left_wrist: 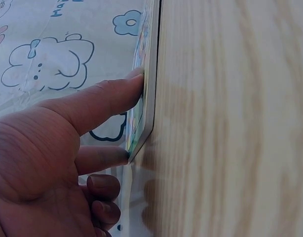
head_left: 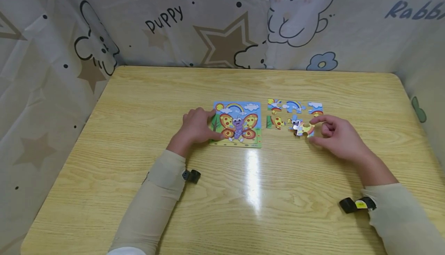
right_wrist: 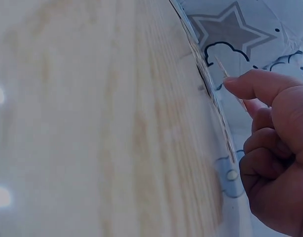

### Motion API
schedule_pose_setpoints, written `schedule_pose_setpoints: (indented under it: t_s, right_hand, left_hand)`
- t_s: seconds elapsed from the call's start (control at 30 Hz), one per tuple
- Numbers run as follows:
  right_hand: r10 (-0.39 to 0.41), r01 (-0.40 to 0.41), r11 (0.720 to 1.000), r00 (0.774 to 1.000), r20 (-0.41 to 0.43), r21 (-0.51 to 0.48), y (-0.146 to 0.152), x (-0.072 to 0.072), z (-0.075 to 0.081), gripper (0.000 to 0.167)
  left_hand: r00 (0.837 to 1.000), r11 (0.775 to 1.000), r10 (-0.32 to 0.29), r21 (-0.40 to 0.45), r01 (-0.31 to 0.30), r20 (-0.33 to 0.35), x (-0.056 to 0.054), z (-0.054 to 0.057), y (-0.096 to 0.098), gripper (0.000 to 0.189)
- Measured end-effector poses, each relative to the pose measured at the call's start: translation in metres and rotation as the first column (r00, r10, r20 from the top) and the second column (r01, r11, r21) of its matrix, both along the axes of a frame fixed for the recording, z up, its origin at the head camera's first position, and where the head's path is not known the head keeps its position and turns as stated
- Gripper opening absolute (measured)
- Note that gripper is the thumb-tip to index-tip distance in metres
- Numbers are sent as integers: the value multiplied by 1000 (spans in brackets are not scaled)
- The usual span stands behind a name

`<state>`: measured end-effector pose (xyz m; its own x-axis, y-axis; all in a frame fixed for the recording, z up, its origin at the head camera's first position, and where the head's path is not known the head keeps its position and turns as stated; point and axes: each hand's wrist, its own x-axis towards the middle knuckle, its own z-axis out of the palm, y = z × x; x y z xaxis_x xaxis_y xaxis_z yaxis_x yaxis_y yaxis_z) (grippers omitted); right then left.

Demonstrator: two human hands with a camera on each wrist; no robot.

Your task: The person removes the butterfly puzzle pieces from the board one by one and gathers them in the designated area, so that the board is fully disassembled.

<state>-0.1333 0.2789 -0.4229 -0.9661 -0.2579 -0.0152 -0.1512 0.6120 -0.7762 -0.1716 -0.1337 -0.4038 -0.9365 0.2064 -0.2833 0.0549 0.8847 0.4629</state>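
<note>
A square butterfly jigsaw puzzle [head_left: 238,120] lies on the table, face up. My left hand [head_left: 199,125] is at its left side, the straight thumb [left_wrist: 117,96] on its face and the index finger at its edge. My right hand [head_left: 338,135] pinches a puzzle piece [head_left: 307,128] with part of a yellow and orange wing between thumb and index finger. In the right wrist view this piece shows as a thin sliver by the fingertips, the other fingers curled in. The held piece overlaps a piece with the butterfly's face [head_left: 294,120] in the head view.
Right of the puzzle lie loose pieces in two rows: a sun piece [head_left: 274,104], a rainbow piece [head_left: 294,106] and a cloud piece [head_left: 315,107] at the back, a left-wing piece [head_left: 276,122] in front. A printed curtain [head_left: 215,23] stands behind the wooden table [head_left: 222,193].
</note>
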Motion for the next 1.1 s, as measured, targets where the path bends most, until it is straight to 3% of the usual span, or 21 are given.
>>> schedule_pose_setpoints:
  t_s: [0.37, 1.1]
  right_hand:
    - [-44, 43, 999, 997, 70, 4, 21, -11, -4, 43]
    - [18, -18, 1000, 987, 158, -1, 39, -23, -5, 43]
  left_hand:
    - [1000, 1000, -3, -16, 3, 6, 0, 1, 0, 97]
    - [1000, 1000, -9, -18, 9, 3, 1, 0, 0, 96]
